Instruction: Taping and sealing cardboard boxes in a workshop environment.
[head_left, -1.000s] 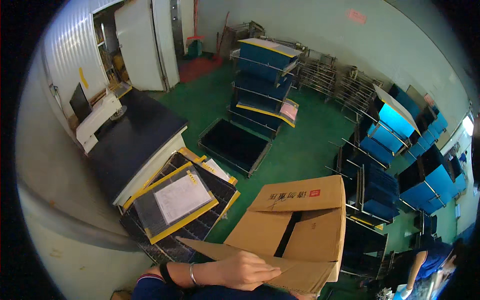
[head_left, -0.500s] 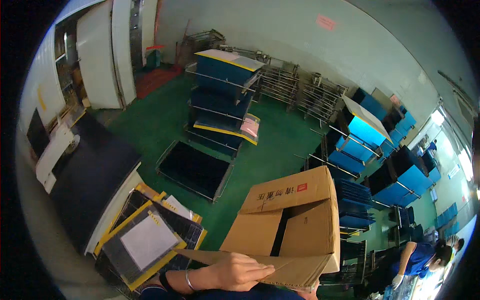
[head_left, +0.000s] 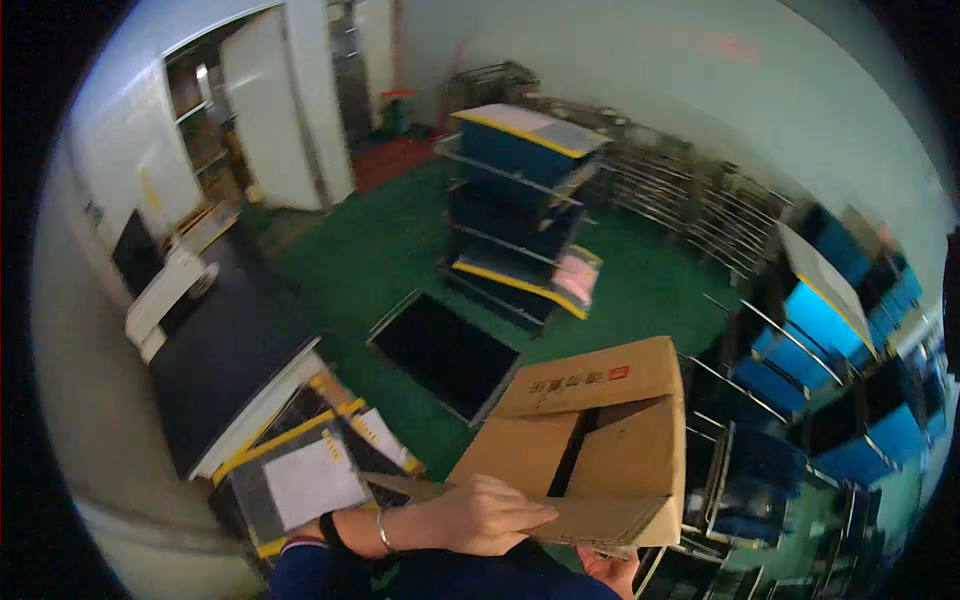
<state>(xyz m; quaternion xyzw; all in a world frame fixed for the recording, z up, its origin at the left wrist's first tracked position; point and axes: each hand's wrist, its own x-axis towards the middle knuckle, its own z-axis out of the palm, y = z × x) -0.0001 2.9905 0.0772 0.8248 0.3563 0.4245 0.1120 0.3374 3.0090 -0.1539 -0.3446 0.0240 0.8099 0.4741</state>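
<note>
A brown cardboard box (head_left: 625,450) is held in front of my body, its top flaps folded inward with a dark gap between them. Across its near edge lies my left hand (head_left: 490,515), fingers closed over the near flap. A metal bangle and a dark band circle that wrist. Under the box's near right corner, my right hand (head_left: 608,570) grips the cardboard from below; part of it is hidden by the box and the frame's edge.
Yellow-edged screens with white sheets (head_left: 310,485) lean at lower left beside a dark-topped table (head_left: 235,350). A rack stack (head_left: 515,215) stands ahead, a flat black panel (head_left: 445,355) lies on the green floor, and blue-panelled racks (head_left: 800,330) line the right.
My view has swung left, so the racks, door and table appear further right. The box stays in both hands. The person at lower right is out of view now.
</note>
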